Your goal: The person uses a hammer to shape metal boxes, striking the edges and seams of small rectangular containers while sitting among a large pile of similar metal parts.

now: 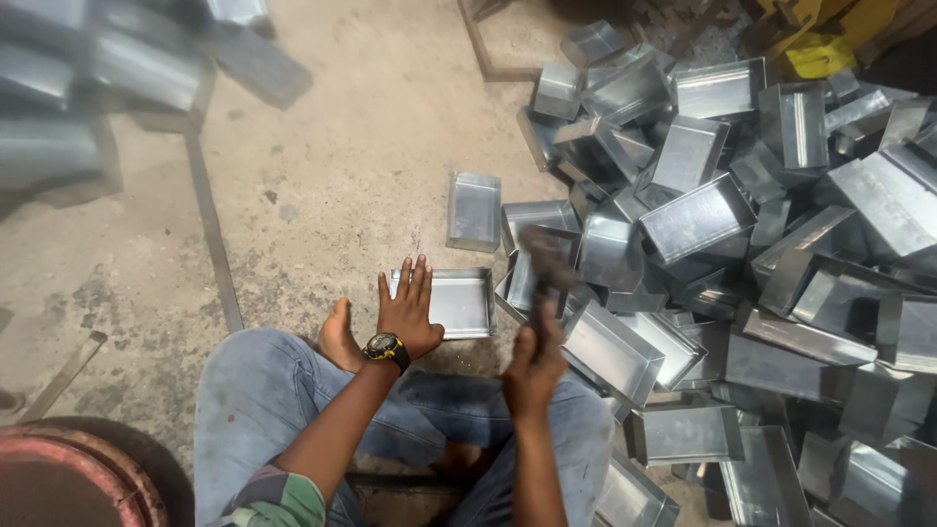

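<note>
Left hand [408,314] flat on shallow metal tray [457,301], fingers [418,278] straight and slightly apart, tray on concrete floor [342,166] just left of tray pile [742,244], right hand [533,363] clamped on blurred hammer [545,262], raised right of tray

Left hand [410,314] flat on metal tray [457,302], right hand [533,368] gripping blurred hammer [546,262], tray pile [742,234] beside

Bare, stained concrete floor [361,146] fills the middle of the frame, a thin metal strip [213,234] running down its left side. Yellow equipment [820,39] sits upper right; a rusty round rim [68,468] curves lower left.
</note>
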